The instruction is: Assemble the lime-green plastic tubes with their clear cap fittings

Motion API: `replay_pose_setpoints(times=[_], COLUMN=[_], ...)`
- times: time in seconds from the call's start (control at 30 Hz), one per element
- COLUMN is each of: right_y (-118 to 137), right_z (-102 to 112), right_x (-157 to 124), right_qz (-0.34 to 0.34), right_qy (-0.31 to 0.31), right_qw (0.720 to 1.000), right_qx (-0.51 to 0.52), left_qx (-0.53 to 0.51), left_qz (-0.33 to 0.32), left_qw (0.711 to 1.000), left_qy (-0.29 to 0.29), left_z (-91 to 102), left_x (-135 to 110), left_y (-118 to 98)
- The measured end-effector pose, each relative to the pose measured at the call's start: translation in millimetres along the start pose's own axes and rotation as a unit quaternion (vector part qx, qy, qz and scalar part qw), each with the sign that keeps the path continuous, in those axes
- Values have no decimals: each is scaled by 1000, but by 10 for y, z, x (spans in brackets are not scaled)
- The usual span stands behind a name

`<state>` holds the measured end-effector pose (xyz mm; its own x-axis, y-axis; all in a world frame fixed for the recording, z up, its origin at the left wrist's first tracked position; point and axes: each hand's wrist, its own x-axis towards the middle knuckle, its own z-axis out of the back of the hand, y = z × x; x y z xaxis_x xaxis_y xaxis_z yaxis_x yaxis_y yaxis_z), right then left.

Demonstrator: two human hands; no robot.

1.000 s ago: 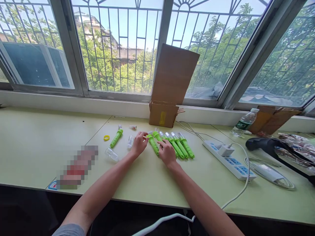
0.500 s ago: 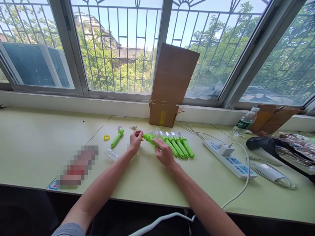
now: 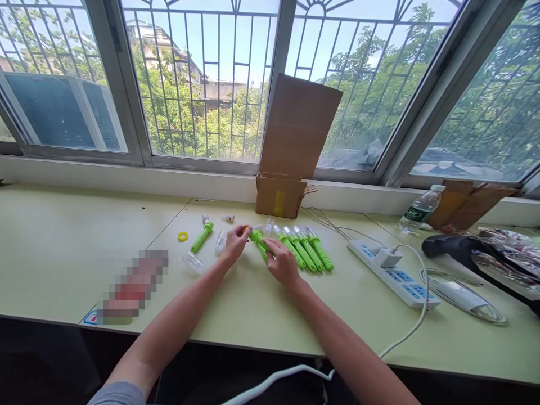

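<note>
My right hand (image 3: pixel 283 261) is closed around a green plastic tube (image 3: pixel 259 239), tilted with its far end toward my other hand. At that end my left hand (image 3: pixel 236 244) pinches a yellow ring (image 3: pixel 247 229), partly hidden by the fingers. Beneath the held tube, part of another green one shows. Several green tubes with clear caps (image 3: pixel 314 247) lie side by side right of my hands. To the left are a loose yellow ring (image 3: pixel 183 236), a green tube with a whitish tip (image 3: pixel 202 236), and clear caps (image 3: pixel 194 262). A small white piece (image 3: pixel 228 217) lies farther back.
A cardboard box (image 3: pixel 278 194) with a raised flap stands by the window. On the right are a white power strip (image 3: pixel 394 274) with cables, a water bottle (image 3: pixel 422 209) and a black curved object (image 3: pixel 476 261). The table's front edge runs below my forearms.
My left hand has shifted slightly right, bringing the yellow ring up against the end of the green tube. A clear cap beside that hand shows more fully now.
</note>
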<state>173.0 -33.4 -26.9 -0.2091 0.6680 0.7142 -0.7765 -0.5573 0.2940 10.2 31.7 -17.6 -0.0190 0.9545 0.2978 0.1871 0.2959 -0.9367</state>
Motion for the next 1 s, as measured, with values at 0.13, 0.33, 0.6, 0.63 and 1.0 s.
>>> replay_pose_setpoints(times=[0.13, 0.33, 0.6, 0.63, 1.0], right_y=[-18, -16, 26, 30, 43], right_z=[-3, -3, 14, 16, 11], right_x=[-5, -6, -2, -2, -4], right_qz=[-3, -9, -22, -24, -40], right_qy=[-1, 4, 2, 3, 3], right_qw=[1000, 1000, 1000, 999, 998], right_qx=[1, -7, -22, -25, -43], left_qx=[-6, 15, 27, 31, 38], left_qz=[-17, -31, -54, -56, -60], left_qw=[999, 999, 997, 997, 997], left_qy=[31, 37, 41, 41, 19], left_z=[-20, -16, -32, -35, -49], left_x=[-27, -44, -69, -73, -41], left_y=[-12, -21, -51, -54, 37])
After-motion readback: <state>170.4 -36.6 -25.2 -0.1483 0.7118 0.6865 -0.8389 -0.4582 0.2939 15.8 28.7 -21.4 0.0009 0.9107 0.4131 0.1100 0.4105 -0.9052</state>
